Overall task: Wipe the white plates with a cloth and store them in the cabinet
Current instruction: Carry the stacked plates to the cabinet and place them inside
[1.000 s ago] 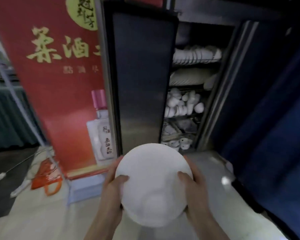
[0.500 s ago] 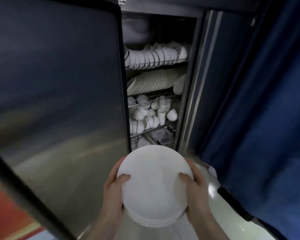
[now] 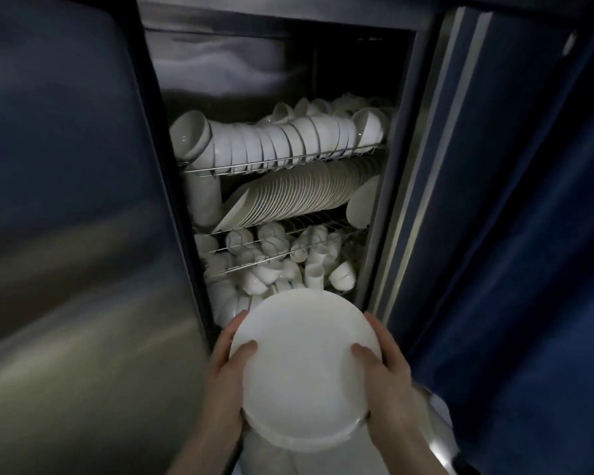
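Observation:
I hold a stack of white plates [image 3: 302, 368] in front of the open cabinet [image 3: 384, 234]. My left hand [image 3: 225, 378] grips its left rim, thumb on top. My right hand [image 3: 388, 378] grips the right rim the same way. Inside the cabinet, a wire shelf [image 3: 282, 162] carries a row of white bowls [image 3: 282, 138]. Below it stands a slanted row of white plates [image 3: 299, 197]. Lower still lie several small white cups [image 3: 282, 265]. No cloth is in view.
The cabinet's steel door [image 3: 76, 234] stands open at the left, close to my left arm. A dark blue curtain [image 3: 528, 269] hangs at the right. Pale floor [image 3: 436, 440] shows under my right wrist.
The view has closed in on the cabinet; the red banner at the left has dropped out of sight. Both hands keep the same grip on the plates.

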The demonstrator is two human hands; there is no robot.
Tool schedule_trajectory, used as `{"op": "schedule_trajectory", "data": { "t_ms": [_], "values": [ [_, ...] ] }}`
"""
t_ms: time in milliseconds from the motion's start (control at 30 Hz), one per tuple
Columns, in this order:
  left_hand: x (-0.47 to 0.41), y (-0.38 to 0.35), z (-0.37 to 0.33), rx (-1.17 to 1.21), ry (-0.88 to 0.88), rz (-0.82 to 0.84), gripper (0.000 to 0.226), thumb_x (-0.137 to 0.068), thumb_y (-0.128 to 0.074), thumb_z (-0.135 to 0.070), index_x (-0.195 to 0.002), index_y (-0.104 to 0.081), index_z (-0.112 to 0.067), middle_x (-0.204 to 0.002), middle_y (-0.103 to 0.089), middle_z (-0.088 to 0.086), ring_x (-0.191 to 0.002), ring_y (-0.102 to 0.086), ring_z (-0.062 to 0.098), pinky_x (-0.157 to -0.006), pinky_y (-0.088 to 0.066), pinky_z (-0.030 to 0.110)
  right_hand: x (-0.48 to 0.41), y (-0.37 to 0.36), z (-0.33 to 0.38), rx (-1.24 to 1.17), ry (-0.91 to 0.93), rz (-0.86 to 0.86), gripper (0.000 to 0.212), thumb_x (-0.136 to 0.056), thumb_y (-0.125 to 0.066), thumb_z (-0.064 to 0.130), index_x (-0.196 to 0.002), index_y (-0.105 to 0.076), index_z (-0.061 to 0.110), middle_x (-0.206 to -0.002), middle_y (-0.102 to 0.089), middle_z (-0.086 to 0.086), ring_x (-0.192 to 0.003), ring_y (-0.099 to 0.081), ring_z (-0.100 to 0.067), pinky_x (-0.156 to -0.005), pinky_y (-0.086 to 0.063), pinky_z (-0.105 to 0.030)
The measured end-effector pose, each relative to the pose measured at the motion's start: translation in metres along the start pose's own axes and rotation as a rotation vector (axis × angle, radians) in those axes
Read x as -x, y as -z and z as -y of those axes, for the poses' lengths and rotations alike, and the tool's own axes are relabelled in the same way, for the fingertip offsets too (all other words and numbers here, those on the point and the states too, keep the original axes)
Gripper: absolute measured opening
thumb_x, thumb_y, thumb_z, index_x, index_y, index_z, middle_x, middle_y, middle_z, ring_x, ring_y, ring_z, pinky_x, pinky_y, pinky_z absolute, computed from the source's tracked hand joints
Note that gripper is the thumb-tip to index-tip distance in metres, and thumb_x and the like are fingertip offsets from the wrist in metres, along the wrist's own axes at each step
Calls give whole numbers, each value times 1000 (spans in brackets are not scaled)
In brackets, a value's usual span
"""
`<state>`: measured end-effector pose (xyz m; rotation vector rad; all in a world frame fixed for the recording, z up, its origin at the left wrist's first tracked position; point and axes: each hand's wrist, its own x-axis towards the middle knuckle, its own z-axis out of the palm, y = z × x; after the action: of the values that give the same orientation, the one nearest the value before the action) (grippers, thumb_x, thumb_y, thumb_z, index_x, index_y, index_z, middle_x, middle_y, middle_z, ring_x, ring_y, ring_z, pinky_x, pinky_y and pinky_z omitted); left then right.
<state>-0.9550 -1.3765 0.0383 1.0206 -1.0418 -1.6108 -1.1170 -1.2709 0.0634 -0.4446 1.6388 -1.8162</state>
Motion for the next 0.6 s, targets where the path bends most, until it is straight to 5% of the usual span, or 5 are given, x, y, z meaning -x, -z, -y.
{"op": "schedule_trajectory", "data": {
  "t_ms": [133, 233, 367, 500, 600],
  "values": [
    [-88, -37, 15, -6, 15, -4, 45, -89, -59, -10, -115, -67, -45, -119, -67, -10, -94, -68, 13, -60, -56, 28, -94, -19, 0, 37, 17, -48, 50, -88, -59, 5, -108, -66, 51, -114, -64, 21, -102, -58, -7, -81, -52, -37],
    [-160, -64, 17, -24, 26, 23, 43, -90, -59, -15, -118, -64, -48, -128, -61, -9, -110, -60, 25, -78, -55, 43, -164, -41, 10, 73, 12, -76, 52, -88, -60, 8, -125, -63, 43, -129, -61, 10, -109, -58, -15, -97, -50, -48],
    [-243, -96, 12, -67, 5, 52, 41, -90, -62, -16, -121, -63, -42, -133, -59, -5, -119, -54, 30, -92, -49, 59, -244, -67, 25, 110, 21, -60, 50, -86, -63, 18, -124, -59, 50, -136, -57, 12, -123, -53, -23, -104, -45, -54],
    [-304, -124, 15, -81, 19, 26, 39, -94, -58, -16, -115, -65, -48, -129, -62, -8, -113, -58, 23, -85, -52, 49, -313, -83, 35, 132, 39, -42, 41, -91, -66, 19, -113, -58, 53, -117, -57, 26, -113, -54, -13, -94, -47, -39],
    [-345, -144, 22, -84, 10, 4, 33, -97, -57, -25, -110, -63, -55, -129, -60, -14, -113, -58, 14, -85, -52, 41, -363, -90, 40, 168, 69, -2, 43, -90, -68, 16, -112, -59, 53, -119, -59, 21, -108, -56, -10, -92, -49, -39]
  ]
}}
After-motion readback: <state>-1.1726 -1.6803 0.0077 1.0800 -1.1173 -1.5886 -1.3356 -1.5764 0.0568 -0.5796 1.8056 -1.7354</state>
